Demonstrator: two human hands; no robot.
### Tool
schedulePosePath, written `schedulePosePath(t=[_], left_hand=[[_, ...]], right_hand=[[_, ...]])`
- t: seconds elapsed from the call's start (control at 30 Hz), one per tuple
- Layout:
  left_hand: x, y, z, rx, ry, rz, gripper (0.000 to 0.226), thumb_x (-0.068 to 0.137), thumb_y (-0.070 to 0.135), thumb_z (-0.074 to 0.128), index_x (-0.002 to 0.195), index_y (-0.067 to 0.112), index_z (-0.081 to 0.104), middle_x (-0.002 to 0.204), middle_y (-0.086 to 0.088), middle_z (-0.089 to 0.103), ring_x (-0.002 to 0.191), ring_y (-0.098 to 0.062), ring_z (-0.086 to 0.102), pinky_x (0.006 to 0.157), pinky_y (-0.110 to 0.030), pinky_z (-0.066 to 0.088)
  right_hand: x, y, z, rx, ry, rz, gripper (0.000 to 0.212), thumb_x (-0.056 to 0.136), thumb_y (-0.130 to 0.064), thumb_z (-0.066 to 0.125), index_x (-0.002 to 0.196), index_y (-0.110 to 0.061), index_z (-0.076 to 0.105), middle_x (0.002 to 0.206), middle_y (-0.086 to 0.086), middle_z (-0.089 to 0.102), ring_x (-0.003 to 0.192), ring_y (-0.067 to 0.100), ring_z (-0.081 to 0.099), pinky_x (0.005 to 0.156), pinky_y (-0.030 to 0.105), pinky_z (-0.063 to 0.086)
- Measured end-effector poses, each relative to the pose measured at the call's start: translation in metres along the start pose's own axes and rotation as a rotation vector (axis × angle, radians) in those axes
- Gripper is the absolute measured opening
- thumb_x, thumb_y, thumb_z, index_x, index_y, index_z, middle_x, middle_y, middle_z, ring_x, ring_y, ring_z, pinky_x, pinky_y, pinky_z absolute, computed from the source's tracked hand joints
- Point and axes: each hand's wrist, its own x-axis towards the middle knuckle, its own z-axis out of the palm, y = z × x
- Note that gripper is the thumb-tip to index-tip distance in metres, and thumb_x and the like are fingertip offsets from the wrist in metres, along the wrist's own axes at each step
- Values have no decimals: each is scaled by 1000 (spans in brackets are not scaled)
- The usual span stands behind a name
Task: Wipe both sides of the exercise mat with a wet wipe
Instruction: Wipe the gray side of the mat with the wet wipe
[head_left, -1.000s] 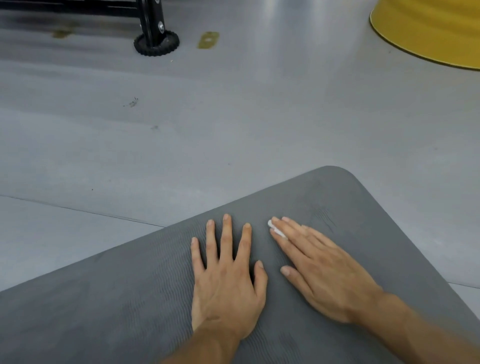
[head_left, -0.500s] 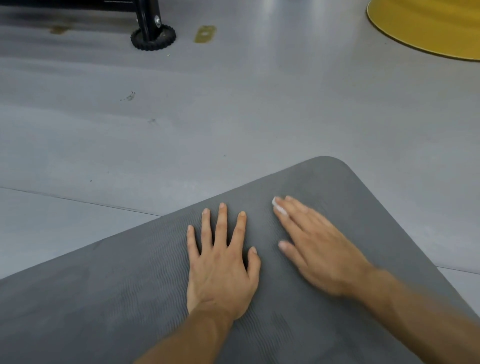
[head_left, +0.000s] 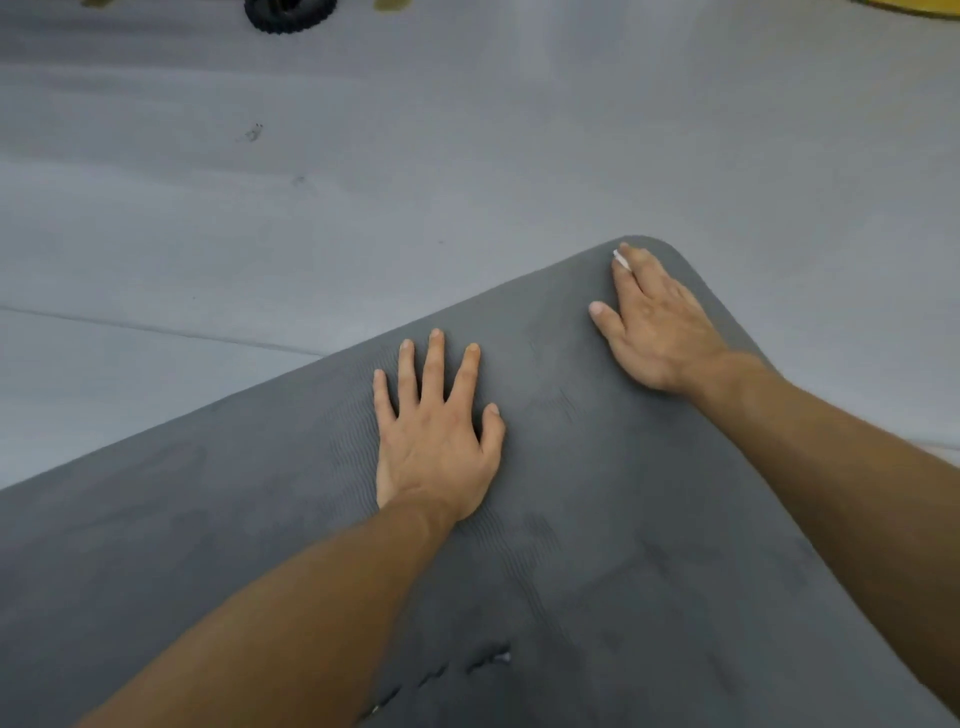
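Currently spread flat on the pale grey floor: dark grey exercise mat, ribbed on the upper face, rounded far corner pointing up and to the right. Fills the lower half of the head view.

Left hand: palm down near the middle of the mat, close to its far edge. Fingers straight and fanned apart, thumb out to the right. Holding nothing, pressing flat on the ribbed surface.

Right hand: palm down at the rounded far corner, well apart from the left hand. Fingers straight and close together, pointing toward the corner, thumb out to the left. Wet wipe trapped between fingertips and mat, seen only as a small white sliver beside the index finger, just short of the mat's edge. Held down by flat fingers, not pinched.

Near the bottom of the mat, between the forearms: short row of small tears in the surface.

On the floor beyond: thin seam at left, black knobbed foot at the top edge, yellow strip in the top right corner, too cropped to identify.
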Motion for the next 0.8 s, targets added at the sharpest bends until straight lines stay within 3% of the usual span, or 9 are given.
schedulePosePath(t=[0.1, 0.2, 0.27, 0.37, 0.5, 0.57, 0.63, 0.8], left_hand=[[-1, 0, -1, 0, 5, -1, 72, 97, 57, 11, 165, 35, 8, 174, -2, -4, 159, -29, -12, 127, -57, -4], [0, 1, 0, 5, 9, 1, 71, 97, 56, 10, 165, 35, 6, 174, -1, -6, 159, -28, -13, 127, -57, -5], [-1, 1, 0, 4, 9, 2, 72, 96, 57, 8, 165, 35, 5, 174, -1, -7, 159, -28, -13, 127, -57, -4], [0, 0, 1, 2, 10, 7, 73, 96, 58, 7, 165, 35, 4, 174, -1, -7, 159, -27, -13, 127, -57, -4], [0, -1, 3, -4, 23, 11, 72, 97, 58, 9, 165, 34, 7, 174, -1, -5, 159, -27, -12, 127, -56, -3], [0, -1, 4, -2, 31, 12, 73, 97, 58, 9, 165, 34, 8, 174, -1, -4, 159, -27, -11, 127, -56, -3], [0, -1, 4, 3, 34, 10, 72, 97, 59, 9, 165, 34, 8, 174, -1, -4, 159, -27, -11, 127, -56, -3], [0, 1, 3, 4, 37, 6, 73, 96, 58, 8, 165, 35, 6, 174, -1, -5, 159, -27, -12, 127, -56, -3]], right_hand=[[-25, -19, 7, 12, 0, -172, 75, 107, -53, 22, 163, -3, 20, 173, 9, 13, 160, 23, 8, 130, 38, 6], [-71, -27, 10, -72, -43, -404, 77, 104, -55, 19, 162, -5, 25, 172, 5, 19, 159, 20, 11, 127, 26, -4], [-95, -22, 13, -136, -46, -489, 72, 107, -52, 23, 161, -5, 29, 171, 5, 23, 159, 20, 15, 128, 29, 4], [-88, 1, 10, -147, 27, -346, 72, 107, -51, 21, 162, -5, 28, 170, 7, 26, 158, 23, 19, 128, 40, 18], [-42, 19, -2, -38, 86, 48, 70, 109, -48, 26, 164, -5, 19, 172, 10, 16, 160, 25, 11, 129, 38, 8], [-30, 7, -5, 31, 42, 106, 72, 109, -47, 29, 164, -3, 13, 173, 11, 7, 160, 24, 5, 130, 37, 4], [-36, -15, 1, 76, 21, 47, 73, 109, -48, 28, 164, -1, 12, 173, 12, 6, 160, 24, 2, 130, 37, 3], [-101, -40, 19, -7, -30, -331, 76, 105, -53, 19, 163, -4, 21, 172, 8, 16, 160, 19, 8, 130, 34, 7]])
